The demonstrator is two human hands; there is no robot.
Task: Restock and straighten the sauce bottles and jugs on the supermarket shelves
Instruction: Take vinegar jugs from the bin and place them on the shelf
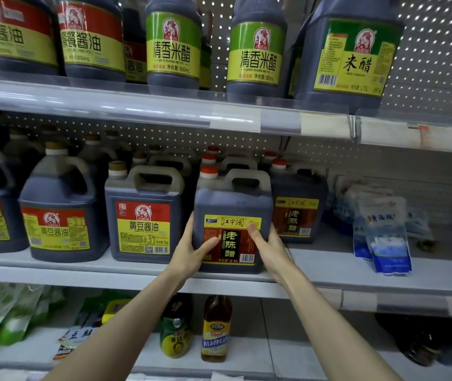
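- Two bare forearms reach up from the near edge toward the middle shelf, and both hands meet on one jug.
- Left hand (194,251) holds the jug's lower left corner. Its thumb lies across the front label and its fingers curl round the side, out of sight.
- Right hand (268,248) clasps the right side. Its thumb tip presses on the label's yellow band, and its fingers are hidden behind the jug.
- Between them is the dark square plastic vinegar jug with a red cap, moulded handle and black, red and yellow label (233,204). It stands roughly upright at the near edge of the grey metal middle shelf (329,268). I cannot tell whether its base bears fully on the shelf.
- Just to its left stands a dark soy sauce jug with a red and yellow label (143,215), a narrow gap between them.
- To the right and farther back sits a matching vinegar jug (296,213), with more red caps behind.
- My reading: this jug is being set into the front row and squared up.
- Next, it likely needs easing back until its face lines up with the soy jug, label outward. It looks heavy, so both hands should steady it before letting go.
- Far right, blue and white plastic pouches (384,243) slump on the same shelf.
- Green-labelled vinegar jugs (174,45) line the shelf above.
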